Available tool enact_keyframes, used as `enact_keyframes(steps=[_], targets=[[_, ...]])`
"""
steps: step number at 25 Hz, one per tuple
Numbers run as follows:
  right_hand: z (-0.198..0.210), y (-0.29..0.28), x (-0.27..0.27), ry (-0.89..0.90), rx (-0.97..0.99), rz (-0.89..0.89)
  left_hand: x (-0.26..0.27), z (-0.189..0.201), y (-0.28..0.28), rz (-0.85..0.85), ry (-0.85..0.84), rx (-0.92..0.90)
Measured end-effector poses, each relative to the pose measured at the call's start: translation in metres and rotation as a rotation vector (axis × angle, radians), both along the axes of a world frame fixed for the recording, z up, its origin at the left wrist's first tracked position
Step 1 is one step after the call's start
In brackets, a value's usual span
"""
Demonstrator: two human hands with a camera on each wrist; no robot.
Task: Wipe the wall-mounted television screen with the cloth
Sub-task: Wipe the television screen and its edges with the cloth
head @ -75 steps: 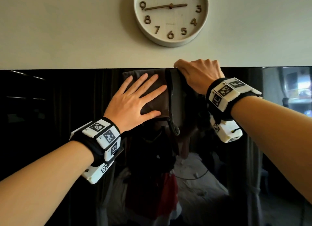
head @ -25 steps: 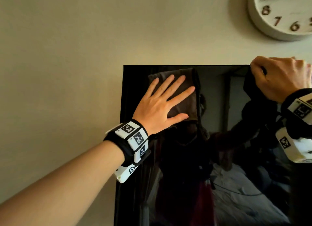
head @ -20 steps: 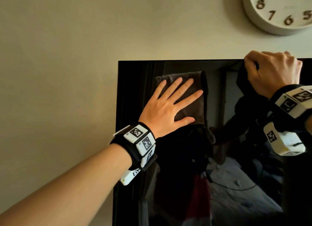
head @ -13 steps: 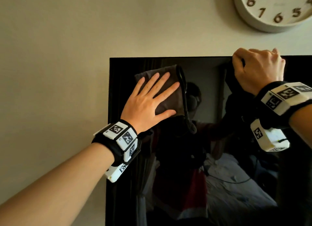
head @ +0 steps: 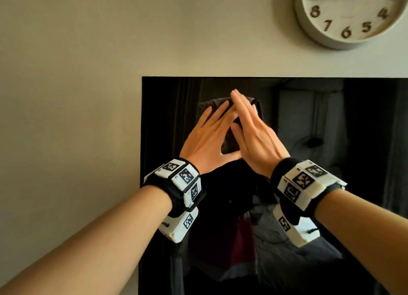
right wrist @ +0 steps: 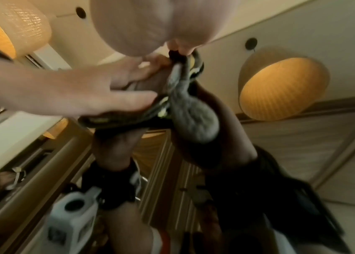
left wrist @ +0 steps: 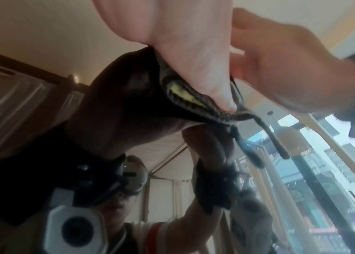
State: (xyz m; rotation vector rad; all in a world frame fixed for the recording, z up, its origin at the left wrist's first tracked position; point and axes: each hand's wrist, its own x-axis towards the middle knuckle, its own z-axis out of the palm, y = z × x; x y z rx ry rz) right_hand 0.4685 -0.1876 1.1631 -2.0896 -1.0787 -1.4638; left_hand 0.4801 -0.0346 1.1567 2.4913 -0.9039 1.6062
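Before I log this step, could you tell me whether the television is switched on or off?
Off: the television screen is black, showing only room reflections around the cloth.

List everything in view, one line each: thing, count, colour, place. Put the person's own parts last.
television: one, black glossy screen, mounted on the wall, its top left corner in view.
cloth: one, dark grey, flat against the screen near its top left corner, under both hands.
clock: one, off-white with brown numerals, on the wall above the television, upper right.
wall: one, beige, behind the television and clock.
wrist cameras: two, white and black with square markers, one strapped on each wrist.
left hand: one, fingers straight, pressing the cloth.
right hand: one, fingers straight, on the cloth, overlapping the left fingertips.
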Motion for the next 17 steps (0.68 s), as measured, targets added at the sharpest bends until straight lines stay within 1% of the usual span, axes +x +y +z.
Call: enact_keyframes(steps=[1,2,3,4,5,6,7,9,11,14,15,17], targets=[[-0.007,0.001,0.006,0.032,0.012,-0.007,-0.005,0.002,0.005,-0.096,0.081,-0.050],[-0.010,0.000,0.011,0.011,0.024,-0.059,-0.011,0.004,0.014,-0.187,0.127,-0.084],[-0.011,-0.001,0.015,-0.063,0.018,-0.155,-0.015,0.007,0.027,-0.226,0.089,-0.083],[-0.012,-0.001,0.018,-0.159,-0.013,-0.274,-0.018,0.007,0.042,-0.181,-0.033,-0.060],[-0.014,-0.002,0.019,-0.231,-0.055,-0.380,-0.018,0.006,0.061,-0.065,-0.170,-0.027],[-0.016,-0.003,0.018,-0.268,-0.104,-0.463,-0.018,0.003,0.079,0.071,-0.252,-0.003],[-0.016,-0.003,0.016,-0.282,-0.154,-0.528,-0.017,0.001,0.098,0.181,-0.259,0.024],[-0.017,0.004,0.012,-0.285,-0.200,-0.615,-0.011,-0.007,0.123,0.313,-0.170,0.078],[-0.018,0.015,0.014,-0.287,-0.153,-0.645,-0.001,-0.014,0.130,0.344,-0.123,0.087],[-0.020,0.037,0.020,-0.250,0.001,-0.648,0.003,-0.015,0.130,0.330,-0.114,0.077],[-0.023,0.042,0.021,-0.247,0.013,-0.660,0.002,-0.015,0.129,0.321,-0.115,0.073],[-0.030,0.040,0.024,-0.275,-0.055,-0.698,0.000,-0.018,0.123,0.295,-0.111,0.073]])
